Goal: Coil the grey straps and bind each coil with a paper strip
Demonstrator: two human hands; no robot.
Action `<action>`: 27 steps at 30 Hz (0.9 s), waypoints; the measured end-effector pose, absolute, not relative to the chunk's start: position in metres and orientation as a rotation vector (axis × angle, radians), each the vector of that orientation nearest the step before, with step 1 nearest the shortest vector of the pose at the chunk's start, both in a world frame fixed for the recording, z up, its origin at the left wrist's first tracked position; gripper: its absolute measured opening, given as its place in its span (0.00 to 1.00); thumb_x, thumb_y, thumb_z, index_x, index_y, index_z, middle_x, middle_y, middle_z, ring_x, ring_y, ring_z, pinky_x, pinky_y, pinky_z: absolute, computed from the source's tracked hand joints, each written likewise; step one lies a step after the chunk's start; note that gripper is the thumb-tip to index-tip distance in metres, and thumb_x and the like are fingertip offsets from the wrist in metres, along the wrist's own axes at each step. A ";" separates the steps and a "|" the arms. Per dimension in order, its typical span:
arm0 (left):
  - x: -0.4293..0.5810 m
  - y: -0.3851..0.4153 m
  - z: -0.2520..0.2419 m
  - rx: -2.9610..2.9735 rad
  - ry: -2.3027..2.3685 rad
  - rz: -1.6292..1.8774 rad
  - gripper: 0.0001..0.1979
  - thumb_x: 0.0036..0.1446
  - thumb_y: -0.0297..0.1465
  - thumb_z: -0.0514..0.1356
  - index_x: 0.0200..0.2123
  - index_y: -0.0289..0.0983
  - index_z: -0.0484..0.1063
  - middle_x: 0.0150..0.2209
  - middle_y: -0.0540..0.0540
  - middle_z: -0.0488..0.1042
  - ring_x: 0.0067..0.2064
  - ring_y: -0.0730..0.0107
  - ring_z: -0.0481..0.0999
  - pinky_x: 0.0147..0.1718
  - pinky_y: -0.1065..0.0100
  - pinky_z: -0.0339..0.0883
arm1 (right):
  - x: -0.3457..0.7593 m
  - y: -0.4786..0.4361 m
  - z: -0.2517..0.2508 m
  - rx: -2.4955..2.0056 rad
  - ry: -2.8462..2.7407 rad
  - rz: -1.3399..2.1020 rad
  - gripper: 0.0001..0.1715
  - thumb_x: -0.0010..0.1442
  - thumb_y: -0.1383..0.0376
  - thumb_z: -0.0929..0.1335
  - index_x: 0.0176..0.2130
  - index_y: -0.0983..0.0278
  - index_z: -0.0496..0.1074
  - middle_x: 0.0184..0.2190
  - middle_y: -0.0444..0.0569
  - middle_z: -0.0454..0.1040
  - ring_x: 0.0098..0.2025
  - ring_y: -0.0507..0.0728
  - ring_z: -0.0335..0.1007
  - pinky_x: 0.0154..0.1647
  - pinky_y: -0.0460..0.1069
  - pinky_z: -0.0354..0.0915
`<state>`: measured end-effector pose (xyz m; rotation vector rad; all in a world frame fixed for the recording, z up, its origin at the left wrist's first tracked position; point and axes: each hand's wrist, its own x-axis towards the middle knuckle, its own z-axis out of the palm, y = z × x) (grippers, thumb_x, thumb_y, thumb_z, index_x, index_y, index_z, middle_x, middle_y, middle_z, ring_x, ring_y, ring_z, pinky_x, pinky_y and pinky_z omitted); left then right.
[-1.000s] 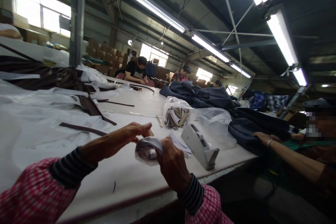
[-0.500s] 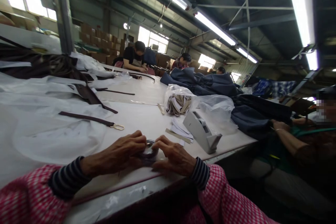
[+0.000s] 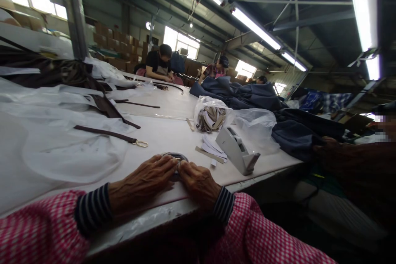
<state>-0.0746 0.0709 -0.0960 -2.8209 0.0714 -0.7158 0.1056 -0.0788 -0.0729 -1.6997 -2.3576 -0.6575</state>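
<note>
A small round, dark-and-grey thing that looks coiled (image 3: 176, 155) sits on the white table, partly covered by my hands. My left hand (image 3: 148, 177) presses against its left and near side, fingers together. From the right, my right hand (image 3: 199, 181) grips it with curled fingers. The two hands' fingertips meet at its middle, and its underside is hidden. Beyond my left hand lies a dark brown strap (image 3: 107, 133) with a gold clasp (image 3: 141, 143) at its end. To the right of my right hand stands a grey tape dispenser (image 3: 236, 150).
Paper strips (image 3: 212, 150) lie left of the dispenser, with a plastic bag of strips (image 3: 212, 117) behind. Dark blue fabric (image 3: 241, 93) is heaped farther back. Clear plastic sheeting (image 3: 74, 152) and brown straps cover the left. A co-worker (image 3: 349, 161) sits at right; others work at the back.
Both hands have drawn closer together over the round thing, and my right hand's fingers have curled in more. The co-worker's arm at the right has shifted.
</note>
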 end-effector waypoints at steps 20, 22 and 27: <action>-0.036 0.058 -0.079 -3.098 -0.231 -0.685 0.04 0.64 0.31 0.65 0.41 0.38 0.76 0.42 0.44 0.76 0.47 0.54 0.69 0.45 0.57 0.59 | 0.133 -0.072 -0.076 -1.788 -2.176 -0.359 0.10 0.70 0.65 0.67 0.51 0.59 0.74 0.38 0.45 0.75 0.42 0.54 0.71 0.39 0.45 0.63; -0.034 0.061 -0.084 -3.178 -0.233 -0.754 0.05 0.65 0.35 0.64 0.39 0.40 0.76 0.40 0.46 0.76 0.45 0.57 0.69 0.44 0.58 0.57 | 0.132 -0.072 -0.075 -1.786 -2.134 -0.322 0.11 0.70 0.63 0.68 0.52 0.60 0.75 0.39 0.46 0.76 0.43 0.54 0.72 0.41 0.46 0.65; -0.037 0.071 -0.088 -3.265 -0.097 -0.809 0.11 0.68 0.38 0.59 0.35 0.39 0.74 0.37 0.47 0.75 0.42 0.60 0.69 0.41 0.60 0.55 | 0.159 -0.075 -0.062 -1.732 -1.954 -0.018 0.11 0.68 0.63 0.70 0.50 0.59 0.78 0.39 0.43 0.77 0.40 0.52 0.75 0.44 0.45 0.68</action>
